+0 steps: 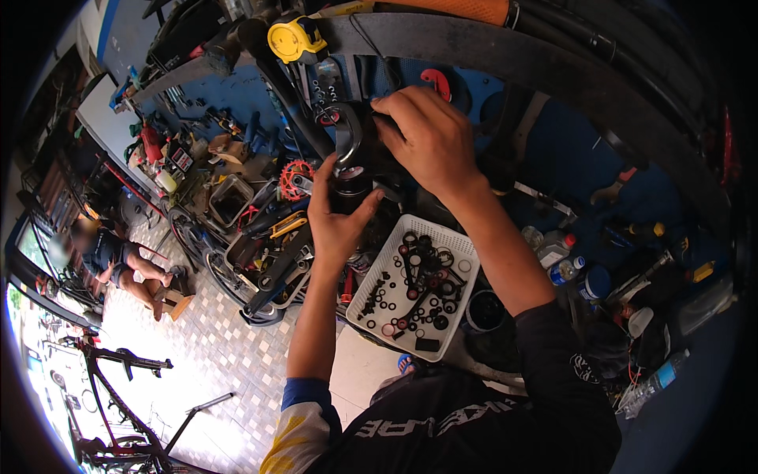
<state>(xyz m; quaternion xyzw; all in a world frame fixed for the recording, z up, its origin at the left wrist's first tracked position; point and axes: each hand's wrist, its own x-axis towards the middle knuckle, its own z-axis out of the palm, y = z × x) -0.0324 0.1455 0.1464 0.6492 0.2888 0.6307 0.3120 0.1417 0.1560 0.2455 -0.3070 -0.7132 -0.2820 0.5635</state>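
My left hand (339, 231) is raised in the middle of the view. Its thumb and index finger are spread around a dark cylindrical bike part (351, 185) with a shiny ring at its upper end. Just above this part stands a glossy black curved piece (348, 136). To the right, my right hand (430, 141) is higher up, with curled fingers and the fingertips close to the curved piece. Whatever those fingers pinch is lost against the dark background. Below both hands sits a white plastic basket (460, 306) holding many small black rings, caps and bolts.
A yellow tape measure (295, 41) sits at the top by a dark curved bar (474, 43). Tools and a red chainring (296, 180) crowd the left. Bottles (562, 271) stand at right. A person (118, 257) sits far left, near a bike frame (118, 399).
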